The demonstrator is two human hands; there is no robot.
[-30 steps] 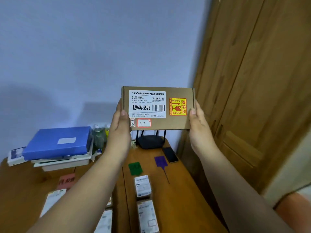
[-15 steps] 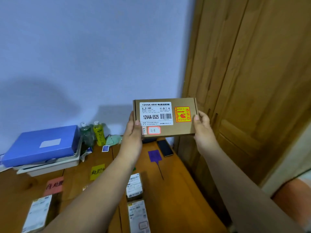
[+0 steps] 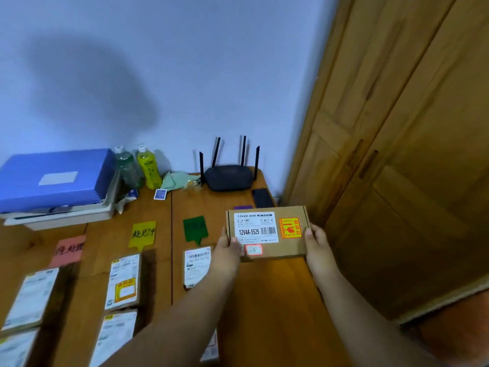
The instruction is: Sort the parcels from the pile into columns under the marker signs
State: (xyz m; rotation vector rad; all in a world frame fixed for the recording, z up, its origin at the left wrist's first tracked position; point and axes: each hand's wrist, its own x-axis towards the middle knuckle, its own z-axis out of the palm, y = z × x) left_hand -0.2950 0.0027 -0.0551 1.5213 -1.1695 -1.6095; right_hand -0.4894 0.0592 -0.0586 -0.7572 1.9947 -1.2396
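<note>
I hold a flat brown cardboard parcel [image 3: 267,234] with a white label and an orange sticker. My left hand [image 3: 227,254] grips its left edge and my right hand [image 3: 317,247] grips its right edge. It hovers low over the right end of the wooden table [image 3: 264,300], just below the purple marker sign [image 3: 243,207], which it mostly hides. Pink [image 3: 69,250], yellow [image 3: 143,233] and green [image 3: 195,229] marker signs lie in a row to the left. Parcels lie in columns under them: one [image 3: 197,266] under green, two [image 3: 124,280] under yellow, two [image 3: 31,298] under pink.
A black router [image 3: 229,177], a dark phone [image 3: 262,197], two bottles [image 3: 148,166], a green cloth [image 3: 177,180] and a blue folder [image 3: 53,178] on a white tray line the table's back edge. A wooden wardrobe [image 3: 397,154] stands close on the right.
Both hands lowered the parcel from chest height down and rightward toward the table under the purple sign. My view tilted down, showing more of the table and columns.
</note>
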